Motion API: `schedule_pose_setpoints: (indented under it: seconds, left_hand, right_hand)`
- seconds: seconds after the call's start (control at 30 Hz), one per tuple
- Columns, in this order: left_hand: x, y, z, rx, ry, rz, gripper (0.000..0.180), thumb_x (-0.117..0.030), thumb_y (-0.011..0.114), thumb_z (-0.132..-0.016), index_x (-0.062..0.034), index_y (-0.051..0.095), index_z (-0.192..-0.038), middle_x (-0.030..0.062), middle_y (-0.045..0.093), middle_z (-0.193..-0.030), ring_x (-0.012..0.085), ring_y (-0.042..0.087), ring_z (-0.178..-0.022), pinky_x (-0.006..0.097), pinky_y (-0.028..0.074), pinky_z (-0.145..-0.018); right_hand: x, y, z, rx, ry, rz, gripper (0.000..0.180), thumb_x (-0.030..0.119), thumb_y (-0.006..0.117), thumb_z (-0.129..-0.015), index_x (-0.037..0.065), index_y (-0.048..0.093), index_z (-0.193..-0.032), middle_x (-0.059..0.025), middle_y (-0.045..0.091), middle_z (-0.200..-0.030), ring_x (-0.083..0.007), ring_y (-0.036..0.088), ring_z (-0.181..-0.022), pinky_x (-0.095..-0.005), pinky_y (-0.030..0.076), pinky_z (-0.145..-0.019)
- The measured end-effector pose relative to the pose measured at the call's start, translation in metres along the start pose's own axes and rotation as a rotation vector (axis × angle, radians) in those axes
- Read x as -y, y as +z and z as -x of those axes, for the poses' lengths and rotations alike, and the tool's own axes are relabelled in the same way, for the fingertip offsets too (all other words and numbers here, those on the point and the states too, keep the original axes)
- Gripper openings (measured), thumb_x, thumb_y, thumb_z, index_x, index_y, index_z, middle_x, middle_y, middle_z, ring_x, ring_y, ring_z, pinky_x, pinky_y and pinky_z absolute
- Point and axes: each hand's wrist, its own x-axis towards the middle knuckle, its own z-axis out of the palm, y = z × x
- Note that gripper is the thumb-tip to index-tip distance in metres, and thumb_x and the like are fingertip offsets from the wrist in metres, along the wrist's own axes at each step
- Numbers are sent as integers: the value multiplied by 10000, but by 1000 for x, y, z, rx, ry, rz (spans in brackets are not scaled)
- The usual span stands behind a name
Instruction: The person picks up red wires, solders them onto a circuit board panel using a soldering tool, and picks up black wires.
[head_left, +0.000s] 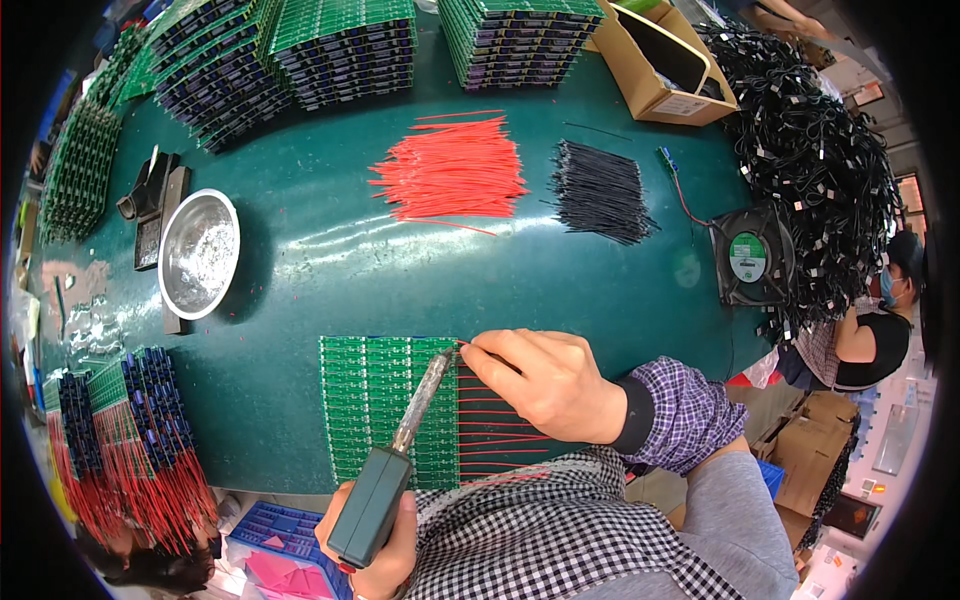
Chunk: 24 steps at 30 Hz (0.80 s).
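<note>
A panel of green circuit boards (365, 410) lies on the table in front of me. My left hand (398, 552) is closed around the dark green handle of a soldering iron (372, 505). The iron slants up across the panel, its tip near the top right corner. At that corner my right hand (550, 385) pinches a red wire (462, 344), its end by the iron's tip. Below it, several red wires (500, 436) stick out from the panel's right edge, partly covered by my right hand and sleeve.
Beyond the panel lie heaps of red wires (450, 168) and black wires (602, 190). A metal bowl (200, 255) stands left; a fan (750, 257) sits right beside piled black cables (820, 150). Stacked boards (345, 50) and a cardboard box (665, 65) line the back. Wired boards (125, 420) lie lower left.
</note>
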Motion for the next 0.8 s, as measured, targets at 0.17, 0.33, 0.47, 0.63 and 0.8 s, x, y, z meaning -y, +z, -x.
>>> schedule_pose_setpoints:
  seconds: [0.17, 0.33, 0.47, 0.63, 0.8]
  left_hand:
    - [8, -1, 3, -29, 25, 2, 345, -27, 860, -804, 22, 686, -1098, 59, 693, -938, 160, 634, -800, 305, 523, -729]
    - [17, -2, 6, -123, 105, 26, 377, -18, 865, -791, 28, 670, -1111, 75, 689, -978, 170, 635, -838, 313, 527, -767]
    - [20, -4, 7, -109, 71, 28, 404, -24, 866, -789, 30, 667, -1136, 93, 691, -1021, 182, 648, -883, 319, 531, -813]
    - [17, 0, 8, -130, 103, 9, 439, -32, 868, -788, 44, 659, -1166, 115, 701, -1070, 202, 666, -923, 325, 538, -843]
    - [13, 1, 7, -82, -45, 74, 430, -34, 866, -793, 42, 663, -1164, 110, 704, -1054, 196, 663, -909, 322, 539, -813]
  right_hand:
    - [0, 1, 1, -7, -1, 5, 295, 80, 670, -743, -23, 680, -1019, -58, 625, -914, -148, 652, -722, -267, 544, -608]
    - [0, 1, 0, -4, 3, 9, 296, 83, 669, -737, -21, 677, -1014, -58, 623, -914, -150, 655, -726, -268, 547, -606]
    - [0, 1, 0, -5, 1, 15, 297, 84, 668, -737, -21, 675, -1015, -59, 624, -917, -150, 656, -726, -267, 553, -611]
    - [1, 0, 0, 0, 2, 22, 297, 85, 667, -741, -19, 676, -1020, -61, 627, -935, -152, 656, -732, -270, 558, -619]
    - [2, 0, 0, 1, 5, 26, 297, 88, 666, -745, -17, 677, -1022, -62, 629, -953, -152, 656, -737, -271, 561, -624]
